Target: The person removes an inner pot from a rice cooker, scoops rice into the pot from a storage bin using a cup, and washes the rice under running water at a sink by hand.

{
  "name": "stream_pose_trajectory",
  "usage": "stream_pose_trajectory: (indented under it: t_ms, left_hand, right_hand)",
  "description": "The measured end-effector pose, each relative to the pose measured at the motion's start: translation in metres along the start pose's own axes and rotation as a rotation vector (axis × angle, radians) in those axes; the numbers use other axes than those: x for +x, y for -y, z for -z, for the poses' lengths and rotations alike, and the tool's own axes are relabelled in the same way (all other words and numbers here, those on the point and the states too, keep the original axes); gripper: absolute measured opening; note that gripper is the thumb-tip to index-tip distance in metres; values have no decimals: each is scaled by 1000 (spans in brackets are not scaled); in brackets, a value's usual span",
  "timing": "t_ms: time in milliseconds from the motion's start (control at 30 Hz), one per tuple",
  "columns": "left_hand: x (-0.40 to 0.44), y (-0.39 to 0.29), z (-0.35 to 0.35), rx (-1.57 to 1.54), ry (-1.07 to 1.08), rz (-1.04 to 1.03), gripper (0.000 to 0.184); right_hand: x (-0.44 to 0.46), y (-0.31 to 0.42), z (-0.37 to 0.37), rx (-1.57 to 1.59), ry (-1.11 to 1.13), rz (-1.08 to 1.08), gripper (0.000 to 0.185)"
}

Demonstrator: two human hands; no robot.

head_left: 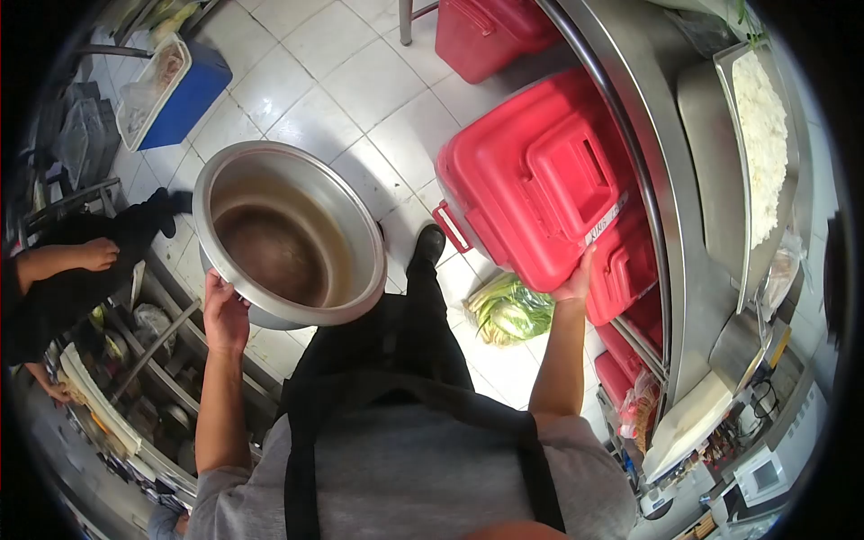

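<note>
A large metal pot (pixel 288 229), its inside brownish and stained, is tilted toward me on the left. My left hand (pixel 225 310) is closed on its rim at the lower left. To the right, my right hand (pixel 576 274) touches the near corner of a big red lidded container (pixel 531 171); the fingers are partly hidden at its edge, so whether they grip it is unclear. Just below that container, a leafy green vegetable in clear plastic (pixel 511 310) lies on the tiled floor.
More red containers (pixel 486 36) stand under the metal counter (pixel 666 180) on the right, with a tray of white food (pixel 760 153) on it. A blue-and-white cooler (pixel 184 99) is at upper left. A co-worker (pixel 63 256) is at far left beside shelving.
</note>
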State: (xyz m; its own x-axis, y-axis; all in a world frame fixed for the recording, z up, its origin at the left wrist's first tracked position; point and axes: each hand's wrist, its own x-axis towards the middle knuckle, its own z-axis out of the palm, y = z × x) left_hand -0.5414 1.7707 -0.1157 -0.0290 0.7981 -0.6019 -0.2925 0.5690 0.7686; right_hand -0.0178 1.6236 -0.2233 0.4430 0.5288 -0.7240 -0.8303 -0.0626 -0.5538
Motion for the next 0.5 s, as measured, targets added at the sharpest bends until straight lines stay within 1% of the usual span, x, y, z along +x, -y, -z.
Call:
stream_pose_trajectory:
  t_ms: [33, 133, 167, 200, 233, 267, 300, 333, 367, 400, 467, 500]
  left_hand:
    - [3, 3, 0, -5, -8, 8, 31]
    - [4, 4, -7, 1, -60, 26, 32]
    - [5, 7, -10, 2, -79, 32, 32]
    - [9, 10, -1, -6, -12, 44, 33]
    - [10, 15, 0, -6, -37, 50, 34]
    - [9, 16, -7, -3, -65, 55, 35]
    - [9, 16, -10, 2, -94, 59, 36]
    - [15, 20, 4, 8, -53, 97, 40]
    - [18, 18, -5, 20, -66, 81, 40]
    - [17, 15, -20, 30, -85, 81, 41]
    - [19, 21, -30, 32, -109, 100, 42]
    - [20, 19, -41, -1, -105, 125, 40]
  right_hand:
    - [4, -3, -3, -34, -39, 40, 74]
    - [2, 5, -6, 81, 79, 12, 75]
    - [5, 3, -3, 74, 64, 61, 75]
    - [9, -1, -1, 65, 49, 110, 75]
    - [13, -5, 2, 56, 34, 157, 75]
    - [15, -10, 2, 60, -73, 181, 74]
    - [9, -7, -13, 18, -68, 191, 74]
    - [1, 4, -28, -21, -63, 202, 74]
    - [-9, 16, -43, -65, -65, 210, 73]
    - [-16, 35, -41, -22, -46, 80, 72]
    - [-17, 51, -17, 19, -21, 9, 70]
    - [-18, 58, -18, 40, 5, -20, 69]
